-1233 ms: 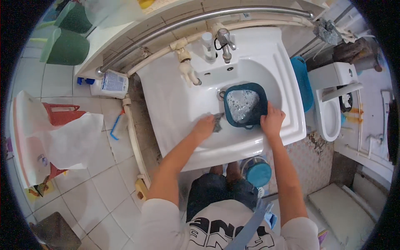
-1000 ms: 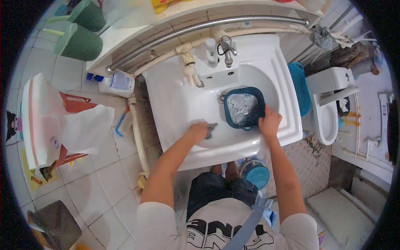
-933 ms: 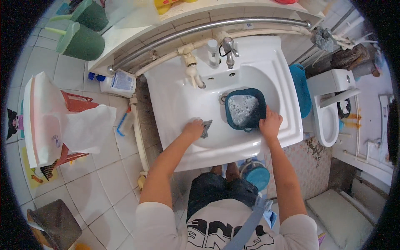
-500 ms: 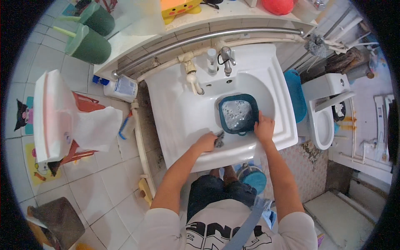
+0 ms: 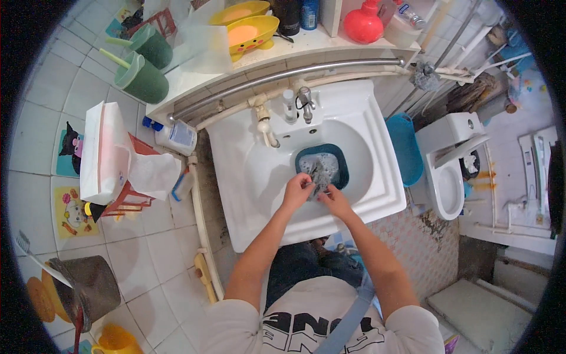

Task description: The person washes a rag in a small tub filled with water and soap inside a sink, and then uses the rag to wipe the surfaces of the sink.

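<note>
A small dark teal basin of soapy, foamy water sits in the bowl of the white sink. Over its near edge hangs a wet, crumpled grey cloth, perhaps a sock; its exact kind is unclear. My left hand pinches the cloth on one side, its fingers closed. On the other side, my right hand grips the cloth's lower part between thumb and fingers. The cloth's lower end dips toward the foam.
A metal tap and a cream plastic tap stand at the sink's back. Behind runs a metal rail below a cluttered shelf. A blue tub and a toilet are at right, a tissue pack at left.
My right hand has let go of the basin's rim and taken hold of the grey cloth. My left hand has raised the cloth from the sink's front to the basin. The view has shifted.
</note>
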`<state>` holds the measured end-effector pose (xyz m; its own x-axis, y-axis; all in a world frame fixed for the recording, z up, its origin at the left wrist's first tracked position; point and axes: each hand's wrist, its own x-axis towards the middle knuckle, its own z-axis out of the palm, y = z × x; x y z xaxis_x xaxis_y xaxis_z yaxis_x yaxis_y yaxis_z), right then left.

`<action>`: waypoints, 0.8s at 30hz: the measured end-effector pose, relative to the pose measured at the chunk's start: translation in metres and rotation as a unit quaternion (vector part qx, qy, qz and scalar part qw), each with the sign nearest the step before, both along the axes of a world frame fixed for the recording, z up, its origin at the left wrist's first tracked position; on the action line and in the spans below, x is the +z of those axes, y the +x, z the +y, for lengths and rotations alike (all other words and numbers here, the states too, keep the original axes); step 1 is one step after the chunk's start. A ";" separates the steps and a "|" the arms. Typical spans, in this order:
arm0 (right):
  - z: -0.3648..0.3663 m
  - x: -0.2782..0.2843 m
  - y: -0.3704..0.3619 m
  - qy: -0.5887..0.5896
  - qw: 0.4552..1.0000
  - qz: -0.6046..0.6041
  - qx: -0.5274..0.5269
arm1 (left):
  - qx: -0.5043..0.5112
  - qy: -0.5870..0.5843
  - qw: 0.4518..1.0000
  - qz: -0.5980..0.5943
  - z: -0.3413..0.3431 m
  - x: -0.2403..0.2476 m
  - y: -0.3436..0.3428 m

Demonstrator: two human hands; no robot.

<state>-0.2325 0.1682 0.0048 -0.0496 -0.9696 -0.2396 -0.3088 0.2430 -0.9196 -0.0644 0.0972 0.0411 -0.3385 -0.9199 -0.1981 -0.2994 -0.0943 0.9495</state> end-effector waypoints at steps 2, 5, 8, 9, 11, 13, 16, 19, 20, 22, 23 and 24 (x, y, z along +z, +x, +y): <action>-0.006 -0.010 -0.006 0.080 0.991 -0.104 -0.010 | 0.005 0.003 1.000 -0.014 -0.001 0.005 -0.010; -0.013 0.001 -0.015 0.064 0.973 -0.188 -0.115 | 0.136 0.048 0.980 0.138 -0.005 0.002 -0.012; -0.020 -0.004 -0.046 0.065 0.994 -0.033 -0.076 | 0.178 0.111 0.960 0.187 -0.010 -0.010 -0.010; -0.023 -0.006 -0.056 0.071 0.995 0.042 -0.054 | 0.182 0.130 0.954 0.200 -0.012 -0.016 -0.013; -0.032 0.013 -0.042 0.005 0.972 0.230 -0.041 | 0.178 0.088 0.974 0.109 -0.018 -0.046 0.007; -0.042 0.021 -0.037 -0.025 0.945 0.325 -0.022 | 0.148 0.050 0.988 0.019 -0.021 -0.058 0.012; -0.058 0.020 -0.035 -0.010 0.925 0.377 0.055 | 0.088 0.035 0.993 -0.076 -0.019 -0.055 0.006; -0.071 0.003 -0.023 -0.079 0.849 0.517 0.071 | 0.060 0.070 0.992 -0.082 -0.021 -0.051 -0.009; -0.070 0.004 -0.010 -0.019 0.789 0.594 0.155 | 0.055 0.082 0.992 -0.081 -0.021 -0.052 -0.010; -0.081 -0.009 0.006 0.104 0.819 0.457 0.331 | 0.049 0.101 0.991 -0.072 -0.021 -0.058 -0.006; -0.088 -0.013 0.014 0.162 0.812 0.378 0.414 | 0.048 0.109 0.991 -0.064 -0.023 -0.062 0.000; -0.087 -0.014 0.014 0.131 0.813 0.394 0.408 | 0.046 0.116 0.991 -0.055 -0.024 -0.067 0.006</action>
<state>-0.2186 0.0813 -0.0094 0.3469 -0.6777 -0.6483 -0.9335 -0.1830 -0.3083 -0.0580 0.0733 -0.0257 -0.2200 -0.8709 -0.4395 -0.3805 -0.3382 0.8607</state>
